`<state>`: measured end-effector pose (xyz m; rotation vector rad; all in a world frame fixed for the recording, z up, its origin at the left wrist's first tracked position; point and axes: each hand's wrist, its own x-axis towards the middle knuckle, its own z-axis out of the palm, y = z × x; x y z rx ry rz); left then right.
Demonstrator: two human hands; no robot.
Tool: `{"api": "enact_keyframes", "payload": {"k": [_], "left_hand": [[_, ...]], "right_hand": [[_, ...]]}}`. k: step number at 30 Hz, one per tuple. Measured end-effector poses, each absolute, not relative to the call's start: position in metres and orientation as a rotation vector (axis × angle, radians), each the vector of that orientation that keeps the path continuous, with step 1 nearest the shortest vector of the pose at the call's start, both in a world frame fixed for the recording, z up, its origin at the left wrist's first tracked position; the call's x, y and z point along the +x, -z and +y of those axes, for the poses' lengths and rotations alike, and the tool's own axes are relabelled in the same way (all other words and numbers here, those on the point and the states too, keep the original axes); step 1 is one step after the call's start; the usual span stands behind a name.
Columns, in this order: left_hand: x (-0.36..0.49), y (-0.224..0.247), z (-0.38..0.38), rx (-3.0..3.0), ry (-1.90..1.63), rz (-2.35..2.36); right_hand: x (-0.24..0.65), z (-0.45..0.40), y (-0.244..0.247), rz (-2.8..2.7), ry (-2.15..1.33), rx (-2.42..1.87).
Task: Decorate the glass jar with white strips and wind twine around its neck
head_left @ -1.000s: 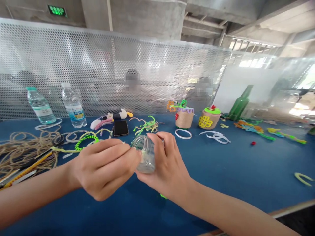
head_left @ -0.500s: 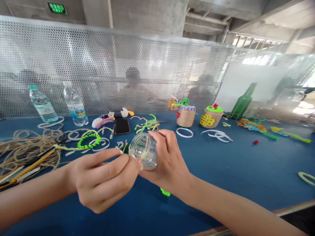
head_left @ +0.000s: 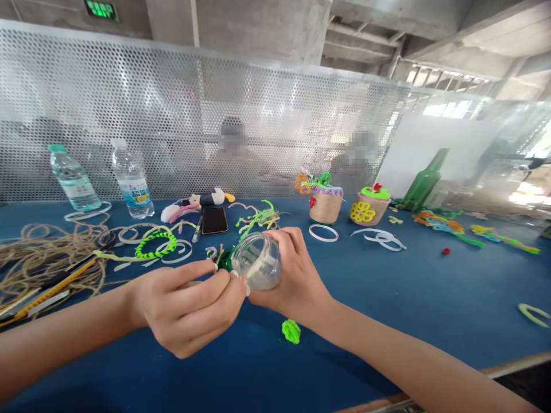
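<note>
Clear jar [head_left: 270, 273], pale strip [head_left: 259, 263] at mouth

The hands [head_left: 191, 307] partly hide the clear jar [head_left: 263, 269], and the left edge crops the twine heap [head_left: 55, 249].

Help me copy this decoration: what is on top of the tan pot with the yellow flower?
Bright green trim tops the tan pot, with a small red piece above it. The pot's inside is hidden by its wall and trim.
</note>
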<state>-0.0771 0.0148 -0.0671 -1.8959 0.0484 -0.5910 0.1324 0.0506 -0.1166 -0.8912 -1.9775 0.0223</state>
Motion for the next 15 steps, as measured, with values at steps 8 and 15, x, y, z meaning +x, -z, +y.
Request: {"api": "enact_keyframes", "payload": {"k": [8,15], "left_hand": [[-0.086,0.066,0.011,-1.901,0.553,0.047],[-0.119,0.084,-0.001,-2.009,0.828,-0.365]], "right_hand": [[0.139,0.057,0.109,-1.937,-0.155,-1.054],[0.143,0.061,0.107,-2.046,-0.215,-0.959]]}}
